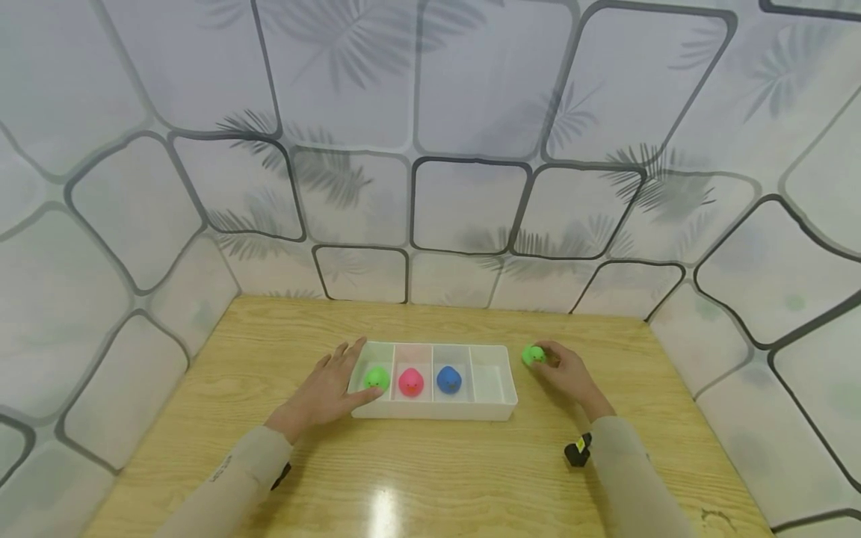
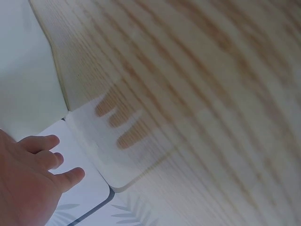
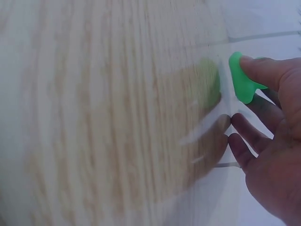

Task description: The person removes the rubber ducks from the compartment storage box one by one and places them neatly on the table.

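Note:
A white tray with a row of compartments stands on the table. From the left, its first three compartments hold a green rubber duck, a pink one and a blue one. My left hand rests at the tray's left end, fingers extended along the far left corner and thumb over the front rim. To the right of the tray, my right hand pinches another green rubber duck between thumb and fingers. The right wrist view shows this duck partly covered by the thumb.
The wood-grain table is glossy and mirrors the hands. Pale patterned walls close it off at the back and on both sides. A small black device sits by the right sleeve.

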Tool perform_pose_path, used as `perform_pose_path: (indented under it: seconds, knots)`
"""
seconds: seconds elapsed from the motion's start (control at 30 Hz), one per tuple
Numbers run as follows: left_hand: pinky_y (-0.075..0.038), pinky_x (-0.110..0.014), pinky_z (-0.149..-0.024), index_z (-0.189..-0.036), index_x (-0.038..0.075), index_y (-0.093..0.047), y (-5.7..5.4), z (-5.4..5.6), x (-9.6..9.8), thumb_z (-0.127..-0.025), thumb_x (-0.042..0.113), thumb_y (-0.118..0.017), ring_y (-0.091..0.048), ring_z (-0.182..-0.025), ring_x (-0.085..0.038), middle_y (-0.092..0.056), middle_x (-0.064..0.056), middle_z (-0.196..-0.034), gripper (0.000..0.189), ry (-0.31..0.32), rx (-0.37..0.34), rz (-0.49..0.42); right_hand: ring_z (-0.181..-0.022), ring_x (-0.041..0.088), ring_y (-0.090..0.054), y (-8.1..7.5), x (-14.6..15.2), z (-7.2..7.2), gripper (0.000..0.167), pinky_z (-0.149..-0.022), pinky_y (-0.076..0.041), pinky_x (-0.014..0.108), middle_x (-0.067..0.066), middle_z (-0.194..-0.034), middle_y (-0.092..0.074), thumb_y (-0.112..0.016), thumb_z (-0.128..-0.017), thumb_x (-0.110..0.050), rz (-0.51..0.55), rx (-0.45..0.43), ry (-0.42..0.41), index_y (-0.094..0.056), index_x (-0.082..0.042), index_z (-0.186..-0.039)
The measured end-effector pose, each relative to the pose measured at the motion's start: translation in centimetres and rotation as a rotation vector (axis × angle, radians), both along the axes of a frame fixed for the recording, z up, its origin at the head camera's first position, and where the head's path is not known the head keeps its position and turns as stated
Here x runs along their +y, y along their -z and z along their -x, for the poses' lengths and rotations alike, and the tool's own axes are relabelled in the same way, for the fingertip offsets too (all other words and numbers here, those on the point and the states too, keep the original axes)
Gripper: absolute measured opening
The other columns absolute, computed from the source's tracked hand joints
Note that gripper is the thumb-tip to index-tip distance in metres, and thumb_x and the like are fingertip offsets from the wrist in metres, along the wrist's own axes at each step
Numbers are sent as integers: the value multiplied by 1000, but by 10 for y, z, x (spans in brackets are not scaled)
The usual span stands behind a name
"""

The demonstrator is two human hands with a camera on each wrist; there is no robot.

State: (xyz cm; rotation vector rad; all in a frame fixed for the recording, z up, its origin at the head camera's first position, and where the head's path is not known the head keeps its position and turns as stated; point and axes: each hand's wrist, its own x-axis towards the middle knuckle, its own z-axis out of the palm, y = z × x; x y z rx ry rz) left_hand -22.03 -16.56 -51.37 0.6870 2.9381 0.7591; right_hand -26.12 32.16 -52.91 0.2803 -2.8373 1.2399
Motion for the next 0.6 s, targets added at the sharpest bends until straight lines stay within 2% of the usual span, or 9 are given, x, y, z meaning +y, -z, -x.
perform_pose_path:
  seconds: [0.23, 0.6]
  knots:
    - [-18, -62, -118, -163, 11, -10, -1, -1, 0, -92, 74, -50, -21, -150, -42, -32, -23, -159, 103, 2, 3, -4, -126, 48, -53, 4, -1, 3, 45, -104, -42, 62, 28, -134, -58, -67, -99, -17, 11, -1, -25, -54, 4, -136]
    - [-19, -62, -118, -163, 11, -10, -1, -1, 0, -92, 74, -50, -21, -150, -42, -32, -23, -159, 103, 4, 5, -7, -127, 50, -51, 8, -2, 7, 46, -107, -37, 63, 30, -134, -58, -67, -98, -14, -16, 37, -34, -53, 7, -136]
